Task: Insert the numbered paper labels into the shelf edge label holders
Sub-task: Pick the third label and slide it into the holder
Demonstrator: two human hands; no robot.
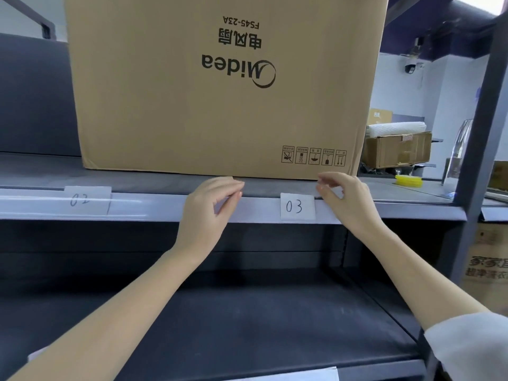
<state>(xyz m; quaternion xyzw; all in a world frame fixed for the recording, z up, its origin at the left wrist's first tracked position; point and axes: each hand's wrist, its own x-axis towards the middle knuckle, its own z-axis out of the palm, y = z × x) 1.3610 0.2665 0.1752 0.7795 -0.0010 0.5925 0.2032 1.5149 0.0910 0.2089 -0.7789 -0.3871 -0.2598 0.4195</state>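
While two labels, 02 (87, 200) and 03 (297, 207), sit in one holder strip (154, 207), both hands' fingers (233, 189) pinch it.

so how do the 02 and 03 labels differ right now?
The 02 label sits left of both hands, behind the clear holder strip, its digits faint and glared over; the 03 label lies between the left hand and right hand, its digits crisp. 02's top pokes above the strip; 03's top stays roughly level with it. Both are white handwritten slips on the same shelf edge.
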